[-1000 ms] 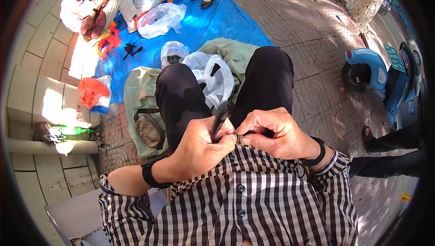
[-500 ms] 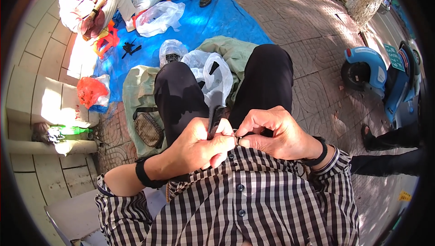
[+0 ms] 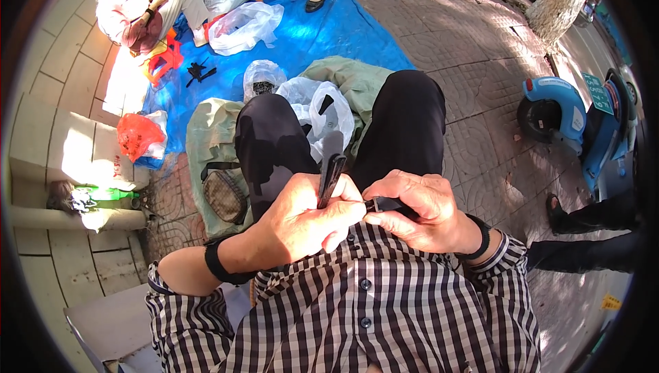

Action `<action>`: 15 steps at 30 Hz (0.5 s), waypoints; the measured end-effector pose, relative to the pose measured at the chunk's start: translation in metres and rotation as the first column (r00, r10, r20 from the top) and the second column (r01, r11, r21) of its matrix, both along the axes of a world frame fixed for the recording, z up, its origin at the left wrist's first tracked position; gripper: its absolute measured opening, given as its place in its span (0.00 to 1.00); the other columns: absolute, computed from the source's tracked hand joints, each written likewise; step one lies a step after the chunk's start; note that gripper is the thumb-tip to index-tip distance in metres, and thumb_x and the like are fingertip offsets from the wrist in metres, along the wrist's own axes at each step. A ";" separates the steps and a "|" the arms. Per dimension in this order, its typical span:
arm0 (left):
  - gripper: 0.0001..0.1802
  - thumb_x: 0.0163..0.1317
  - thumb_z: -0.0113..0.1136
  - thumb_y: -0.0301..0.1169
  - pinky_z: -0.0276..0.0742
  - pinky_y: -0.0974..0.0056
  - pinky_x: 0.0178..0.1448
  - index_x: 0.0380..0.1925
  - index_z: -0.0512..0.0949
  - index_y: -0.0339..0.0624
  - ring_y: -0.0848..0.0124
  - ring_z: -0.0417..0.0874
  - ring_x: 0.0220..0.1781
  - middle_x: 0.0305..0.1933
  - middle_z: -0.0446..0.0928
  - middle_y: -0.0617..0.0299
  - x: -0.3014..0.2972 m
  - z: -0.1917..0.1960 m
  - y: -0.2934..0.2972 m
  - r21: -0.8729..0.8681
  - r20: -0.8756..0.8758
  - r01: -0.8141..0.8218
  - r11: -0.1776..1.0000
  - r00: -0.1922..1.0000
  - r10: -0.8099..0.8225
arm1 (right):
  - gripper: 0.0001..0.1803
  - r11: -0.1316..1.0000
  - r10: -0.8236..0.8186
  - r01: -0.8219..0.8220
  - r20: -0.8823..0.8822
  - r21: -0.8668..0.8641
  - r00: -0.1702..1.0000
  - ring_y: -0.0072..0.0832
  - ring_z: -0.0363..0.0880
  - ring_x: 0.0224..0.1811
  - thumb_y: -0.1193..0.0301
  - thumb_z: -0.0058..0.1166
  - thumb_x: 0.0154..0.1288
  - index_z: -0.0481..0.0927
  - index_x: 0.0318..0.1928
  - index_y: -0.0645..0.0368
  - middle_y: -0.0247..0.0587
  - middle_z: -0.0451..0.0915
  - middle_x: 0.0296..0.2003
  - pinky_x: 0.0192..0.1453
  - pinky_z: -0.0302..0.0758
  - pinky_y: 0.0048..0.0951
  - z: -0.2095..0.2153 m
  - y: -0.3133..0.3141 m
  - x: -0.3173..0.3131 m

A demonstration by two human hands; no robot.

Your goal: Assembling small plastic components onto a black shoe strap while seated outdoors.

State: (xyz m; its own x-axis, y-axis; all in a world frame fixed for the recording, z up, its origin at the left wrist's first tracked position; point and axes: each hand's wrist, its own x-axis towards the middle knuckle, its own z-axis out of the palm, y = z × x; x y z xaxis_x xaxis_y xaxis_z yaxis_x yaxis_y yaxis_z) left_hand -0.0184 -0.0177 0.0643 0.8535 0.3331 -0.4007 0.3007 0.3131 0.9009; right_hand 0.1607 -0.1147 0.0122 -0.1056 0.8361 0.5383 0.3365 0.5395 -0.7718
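Above my lap, my left hand (image 3: 302,212) is closed around a flat black strap (image 3: 332,175), whose free end sticks up past the fingers. Close beside it, my right hand (image 3: 423,207) pinches a black strap piece (image 3: 394,205) between thumb and fingers. A small dark fitting (image 3: 371,205) shows between the two sets of fingertips. Whether both hands hold one strap or two, I cannot tell. Beyond, between my knees, lies an open white plastic bag (image 3: 338,124) with black pieces in it. Next to it stands a clear bag (image 3: 264,71) with small dark pieces inside.
A green cloth (image 3: 208,129) and a brown pouch (image 3: 224,198) lie by my left leg. Farther off, a blue tarp (image 3: 357,37) carries bags and black straps (image 3: 200,72). A person (image 3: 141,13) sits far left. A blue scooter (image 3: 570,112) and another person's legs (image 3: 583,236) are at right.
My right hand has shifted slightly, and more of the black strap now shows between its thumb and fingers. The left hand has stayed nearly in place, still holding its strap.
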 end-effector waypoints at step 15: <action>0.09 0.66 0.51 0.30 0.58 0.75 0.20 0.33 0.75 0.35 0.84 0.65 0.15 0.15 0.67 0.70 -0.006 -0.002 -0.001 0.018 0.073 0.021 1.000 0.997 -0.022 | 0.13 0.982 0.058 -0.105 -0.283 -0.155 0.957 0.24 0.83 0.31 0.73 0.62 0.55 0.77 0.41 0.63 0.39 0.82 0.32 0.30 0.76 0.19 -0.013 -0.003 -0.002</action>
State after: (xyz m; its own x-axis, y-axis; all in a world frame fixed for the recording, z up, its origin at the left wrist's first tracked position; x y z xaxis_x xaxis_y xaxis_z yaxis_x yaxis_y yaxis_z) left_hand -0.0246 -0.0185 0.0620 0.8872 0.3211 -0.3312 0.2403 0.2912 0.9260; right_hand 0.1591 -0.1182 -0.0005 -0.0443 0.9112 0.4096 0.0574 0.4116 -0.9095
